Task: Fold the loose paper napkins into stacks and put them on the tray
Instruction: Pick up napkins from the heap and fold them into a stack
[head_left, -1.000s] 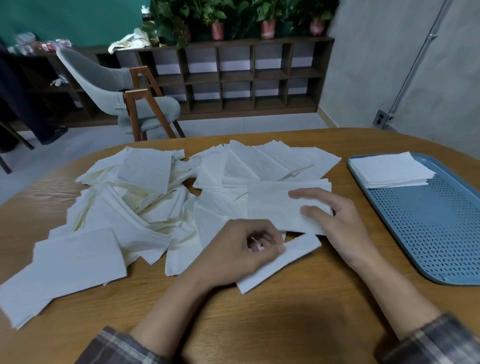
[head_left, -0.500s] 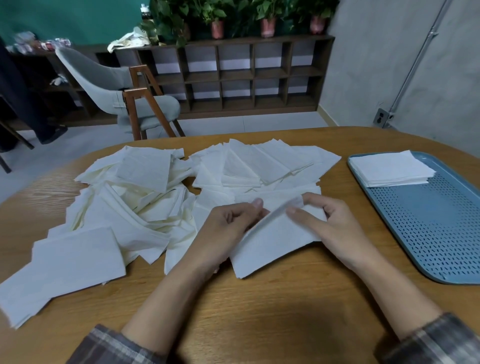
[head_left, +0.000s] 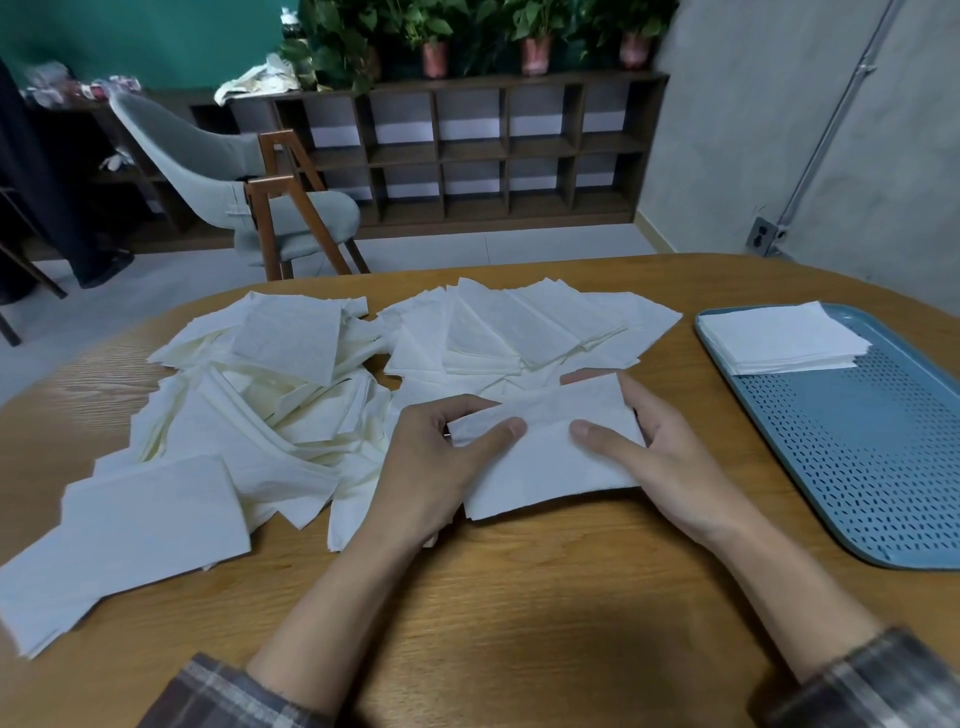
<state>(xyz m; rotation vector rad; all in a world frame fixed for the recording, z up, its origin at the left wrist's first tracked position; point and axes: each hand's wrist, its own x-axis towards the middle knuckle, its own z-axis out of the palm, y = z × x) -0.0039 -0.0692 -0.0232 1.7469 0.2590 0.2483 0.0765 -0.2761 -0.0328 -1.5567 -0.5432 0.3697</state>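
White rectangular paper napkin (head_left: 550, 462): thin, slightly crinkled, long side running left-right. A soft crease runs across it, and the far strip is angled up from the near part. Sits on the oval light wooden table (head_left: 519, 623), centre front, at the near edge of the loose napkin pile. Near edge looks down on the wood. Can't tell whether the rest is lifted clear.

Left hand (head_left: 431, 467): at the napkin's left end, thumb (head_left: 501, 434) flat on top pointing right, fingers curled round the far-left corner. Pinching the sheet.
Right hand (head_left: 670, 457): at the right end, mirrored pose. Thumb (head_left: 597, 436) on top pointing left, fingers wrapped behind the right edge, index reaching the far-right corner. Also gripping the sheet.
Thumb tips near each other, not touching. Both forearms come in from the bottom edge; plaid sleeves (head_left: 234, 696) pushed back from the wrists.

Pile of loose white napkins (head_left: 270, 405): spread over the left and centre of the table, overlapping at mixed angles, some fanned out behind the hands.

Blue perforated plastic tray (head_left: 857, 467): on the table's right side, well apart from the right hand. Stack of folded white napkins (head_left: 779, 338) sits in its far-left corner, edges roughly squared.

Behind the table: grey upholstered chair with wooden legs (head_left: 249, 197), dark wooden cubby shelf (head_left: 467, 150).
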